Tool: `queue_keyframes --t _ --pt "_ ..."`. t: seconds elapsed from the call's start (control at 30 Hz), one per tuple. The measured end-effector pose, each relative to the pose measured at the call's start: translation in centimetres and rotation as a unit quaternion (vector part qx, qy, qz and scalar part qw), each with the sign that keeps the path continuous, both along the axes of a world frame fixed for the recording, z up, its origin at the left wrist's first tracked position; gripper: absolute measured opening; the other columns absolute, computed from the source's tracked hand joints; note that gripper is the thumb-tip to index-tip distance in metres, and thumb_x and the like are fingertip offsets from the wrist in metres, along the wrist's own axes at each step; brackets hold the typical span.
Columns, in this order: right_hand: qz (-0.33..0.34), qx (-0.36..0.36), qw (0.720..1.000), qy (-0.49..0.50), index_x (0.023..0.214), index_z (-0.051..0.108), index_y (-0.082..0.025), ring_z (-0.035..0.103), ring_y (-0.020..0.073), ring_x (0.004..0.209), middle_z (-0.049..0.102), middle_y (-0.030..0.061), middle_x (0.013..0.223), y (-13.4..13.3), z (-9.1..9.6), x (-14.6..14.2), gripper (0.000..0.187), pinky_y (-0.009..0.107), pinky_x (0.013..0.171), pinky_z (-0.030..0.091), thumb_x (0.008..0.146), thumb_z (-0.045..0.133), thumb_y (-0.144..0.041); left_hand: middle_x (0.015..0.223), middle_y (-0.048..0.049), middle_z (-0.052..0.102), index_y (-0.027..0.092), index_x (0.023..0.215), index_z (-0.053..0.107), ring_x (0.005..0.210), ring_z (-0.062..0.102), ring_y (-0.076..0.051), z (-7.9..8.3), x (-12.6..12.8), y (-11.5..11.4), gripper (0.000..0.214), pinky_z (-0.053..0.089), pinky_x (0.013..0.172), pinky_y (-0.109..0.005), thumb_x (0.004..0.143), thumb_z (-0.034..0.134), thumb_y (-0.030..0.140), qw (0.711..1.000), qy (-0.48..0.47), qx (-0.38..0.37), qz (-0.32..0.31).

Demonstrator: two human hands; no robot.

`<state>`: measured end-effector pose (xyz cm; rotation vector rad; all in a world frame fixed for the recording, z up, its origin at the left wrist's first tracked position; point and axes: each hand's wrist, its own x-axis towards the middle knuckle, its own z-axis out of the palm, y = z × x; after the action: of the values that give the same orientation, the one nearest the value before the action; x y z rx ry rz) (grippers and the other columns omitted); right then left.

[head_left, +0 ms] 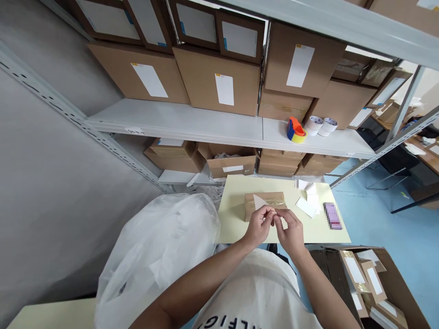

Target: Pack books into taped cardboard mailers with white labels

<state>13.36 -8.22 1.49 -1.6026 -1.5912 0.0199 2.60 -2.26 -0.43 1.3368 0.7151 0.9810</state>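
Over the pale yellow table (231, 194), my left hand (258, 226) and my right hand (291, 230) meet, fingertips pinched together. A white paper label (259, 201) shows just behind the left fingers, its pointed part standing out over a cardboard box (249, 213). Both hands appear to grip the label's edge, though the fingertips cover that spot. The box lies directly beyond my hands, with shiny clear tape along its top right part.
Right of the box lie white paper slips (306, 207) and a blurred purple item (332, 215). Rolls of tape (313, 124) and a tape dispenser (297, 131) sit on the shelf (226, 122). Plastic wrap (161, 246) bulges at left; an open carton (399, 269) holds small boxes.
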Motion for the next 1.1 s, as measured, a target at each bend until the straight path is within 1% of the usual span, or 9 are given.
queue_keyframes --t 0.3,0.43,0.57,0.67,0.73,0.83,0.9,0.97,1.1 --pt "0.027 0.014 0.999 0.033 0.092 0.074 -0.025 0.07 0.0198 0.073 0.073 0.0065 0.082 0.3 0.3 1.1 0.021 0.032 0.064 0.057 0.091 0.054 -0.024 0.061 0.0014 0.052 0.019 0.071 0.053 0.055 0.049 -0.011 -0.2 0.7 -0.4 0.036 0.039 0.055 -0.024 0.088 0.051 0.051 0.999 0.016 0.021 0.029" --pt "0.058 -0.038 0.986 0.149 0.089 0.074 -0.024 0.069 0.0198 0.078 0.073 0.0065 0.084 0.7 0.3 1.8 0.018 0.033 0.07 0.056 0.089 0.057 -0.029 0.063 0.0013 0.05 0.02 0.07 0.049 0.059 0.049 -0.012 0.0 1.1 -0.5 0.033 0.041 0.059 -0.025 0.092 0.046 0.045 0.996 0.027 0.064 0.054" --pt "0.077 -0.113 0.939 0.317 0.079 0.07 -0.021 0.065 0.0178 0.07 0.07 0.0036 0.073 1.7 -0.1 3.1 0.021 0.031 0.068 0.053 0.086 0.06 -0.038 0.068 0.0003 0.052 0.021 0.073 0.044 0.064 0.052 -0.013 0.0 1.9 -0.4 0.032 0.043 0.064 -0.027 0.094 0.043 0.045 0.993 0.042 0.089 0.071" --pt "0.072 -0.14 0.894 0.419 0.072 0.065 -0.02 0.059 0.0151 0.063 0.064 0.0006 0.065 2.7 -0.7 4.6 0.025 0.029 0.063 0.049 0.082 0.062 -0.043 0.068 0.0007 0.053 0.022 0.076 0.041 0.066 0.056 -0.013 -0.3 2.7 0.1 0.035 0.046 0.065 -0.027 0.093 0.042 0.052 0.998 0.024 0.034 0.051" --pt "0.063 -0.149 0.865 0.474 0.07 0.062 -0.02 0.053 0.0126 0.058 0.059 -0.0016 0.06 3.3 -1.1 5.8 0.027 0.027 0.058 0.045 0.08 0.064 -0.045 0.058 0.0062 0.046 0.023 0.077 0.037 0.053 0.052 -0.01 -0.6 3.1 0.4 0.038 0.045 0.056 -0.025 0.091 0.041 0.058 0.998 0.004 -0.041 0.039" --pt "0.058 -0.179 0.808 0.558 0.068 0.058 -0.021 0.036 0.0073 0.043 0.042 -0.008 0.047 4.0 -2.1 7.5 0.027 0.022 0.044 0.031 0.076 0.068 -0.045 0.045 0.0143 0.032 0.024 0.08 0.034 0.031 0.035 -0.006 -1.3 3.3 1.0 0.04 0.033 0.038 -0.02 0.087 0.043 0.062 0.986 0.015 -0.156 0.046" --pt "0.053 -0.207 0.776 0.593 0.069 0.058 -0.021 0.024 0.0051 0.037 0.032 -0.0116 0.041 4.4 -2.9 8.6 0.027 0.022 0.039 0.02 0.073 0.07 -0.044 0.041 0.0153 0.034 0.024 0.081 0.035 0.027 0.032 -0.006 -1.9 3.0 1.3 0.039 0.028 0.033 -0.018 0.085 0.046 0.061 0.974 0.042 -0.21 0.077" --pt "0.04 -0.225 0.763 0.604 0.07 0.057 -0.021 0.021 0.0046 0.036 0.03 -0.0126 0.04 4.6 -3.7 9.6 0.026 0.022 0.038 0.016 0.072 0.071 -0.043 0.041 0.0143 0.04 0.024 0.08 0.036 0.027 0.036 -0.006 -2.5 2.4 1.6 0.038 0.029 0.032 -0.018 0.081 0.051 0.059 0.959 0.061 -0.246 0.129" --pt "0.015 -0.228 0.775 0.59 0.074 0.057 -0.02 0.031 0.006 0.037 0.042 -0.0098 0.043 5.0 -4.8 11.1 0.025 0.021 0.038 0.022 0.075 0.068 -0.043 0.043 0.0121 0.046 0.022 0.078 0.04 0.031 0.045 -0.008 -2.9 0.1 2.4 0.03 0.033 0.034 -0.017 0.076 0.055 0.048 0.915 0.081 -0.298 0.261"
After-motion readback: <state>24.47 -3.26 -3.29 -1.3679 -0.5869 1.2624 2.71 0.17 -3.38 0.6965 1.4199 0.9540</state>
